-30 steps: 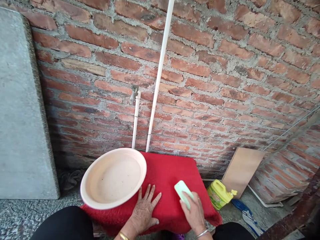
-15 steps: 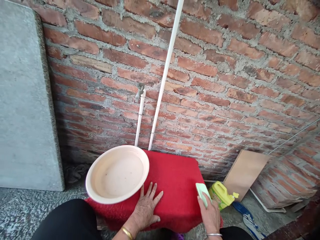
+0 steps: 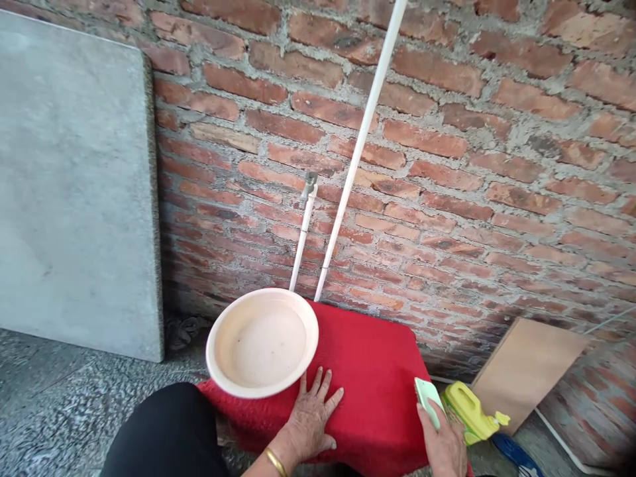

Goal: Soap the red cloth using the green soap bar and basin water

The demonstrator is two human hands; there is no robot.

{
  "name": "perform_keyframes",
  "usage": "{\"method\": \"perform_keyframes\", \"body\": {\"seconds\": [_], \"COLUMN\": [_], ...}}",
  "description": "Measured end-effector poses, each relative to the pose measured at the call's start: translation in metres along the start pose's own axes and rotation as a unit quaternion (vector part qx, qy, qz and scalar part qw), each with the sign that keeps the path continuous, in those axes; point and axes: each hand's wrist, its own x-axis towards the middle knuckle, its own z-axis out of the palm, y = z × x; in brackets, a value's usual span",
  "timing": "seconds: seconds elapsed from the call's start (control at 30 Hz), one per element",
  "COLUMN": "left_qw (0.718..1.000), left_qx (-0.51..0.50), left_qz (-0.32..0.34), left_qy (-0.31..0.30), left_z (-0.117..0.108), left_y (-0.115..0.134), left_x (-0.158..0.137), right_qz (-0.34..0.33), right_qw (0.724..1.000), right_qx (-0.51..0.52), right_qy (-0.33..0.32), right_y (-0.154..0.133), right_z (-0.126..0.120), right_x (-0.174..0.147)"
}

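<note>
My left hand (image 3: 311, 417) lies flat, fingers spread, on a red cloth (image 3: 377, 371) that covers a low stand by the brick wall. A cream basin (image 3: 262, 341) with a little water sits on the cloth's left part, just left of that hand. My right hand (image 3: 444, 445) holds a pale green bar of soap (image 3: 428, 399) at the cloth's right edge, next to a yellow bottle (image 3: 470, 411) on the floor.
A tap on a white pipe (image 3: 303, 232) stands above the basin, beside a longer slanted white pipe (image 3: 358, 149). A grey stone slab (image 3: 74, 192) leans on the wall at left. A brown board (image 3: 527, 368) leans at right. My dark-clothed knee (image 3: 163, 434) is at bottom left.
My right hand has carried the green soap from over the red cloth rightward to its right edge, beside the yellow bottle. The view has shifted left. My left hand stays flat on the cloth.
</note>
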Motion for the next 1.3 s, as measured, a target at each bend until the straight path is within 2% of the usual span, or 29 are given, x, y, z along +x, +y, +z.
{"method": "perform_keyframes", "body": {"seconds": [0.1,0.2,0.3,0.4,0.5,0.6,0.67,0.77,0.9,0.97,1.03,1.17,1.23,1.3], "left_qw": [1.000,1.000,0.999,0.997,0.998,0.999,0.999,0.998,0.998,0.998,0.998,0.998,0.997,0.997], "left_qx": [-0.002,-0.003,-0.005,-0.010,-0.010,-0.007,0.004,0.023,0.014,0.012,0.014,0.017,0.012,0.004], "left_qz": [0.002,-0.009,-0.028,-0.048,-0.052,-0.042,-0.040,-0.050,-0.052,-0.058,-0.063,-0.067,-0.071,-0.072], "left_qy": [-0.002,-0.008,-0.034,-0.056,-0.044,-0.018,-0.001,0.001,-0.017,-0.012,0.004,0.013,0.006,-0.007], "left_z": [0.005,0.002,-0.018,-0.042,-0.052,-0.041,-0.030,-0.023,-0.034,-0.039,-0.040,-0.043,-0.047,-0.052], "left_y": [-0.003,-0.007,-0.008,-0.005,-0.005,-0.008,-0.011,-0.012,-0.010,-0.011,-0.012,-0.011,-0.007,-0.002], "left_x": [-0.007,-0.022,-0.040,-0.053,-0.062,-0.064,-0.062,-0.059,-0.059,-0.061,-0.063,-0.066,-0.067,-0.068], "right_qz": [-0.035,-0.119,-0.208,-0.272,-0.256,-0.181,-0.154,-0.172,-0.233,-0.247,-0.229,-0.152,-0.152,-0.186], "right_qw": [0.998,0.987,0.969,0.954,0.959,0.977,0.983,0.980,0.962,0.956,0.960,0.977,0.978,0.970], "right_qx": [0.037,0.080,0.084,0.048,0.001,-0.033,-0.034,0.001,0.031,0.015,-0.017,-0.047,-0.013,0.043], "right_qy": [-0.021,-0.070,-0.101,-0.116,-0.122,-0.104,-0.093,-0.104,-0.140,-0.154,-0.159,-0.143,-0.140,-0.150], "right_y": [-0.035,-0.098,-0.158,-0.186,-0.174,-0.145,-0.137,-0.157,-0.209,-0.217,-0.209,-0.172,-0.166,-0.172], "right_z": [0.011,0.029,0.046,0.055,0.053,0.047,0.045,0.048,0.057,0.058,0.056,0.046,0.043,0.044], "right_x": [-0.007,-0.033,-0.060,-0.072,-0.063,-0.043,-0.037,-0.044,-0.065,-0.065,-0.058,-0.040,-0.043,-0.055]}}
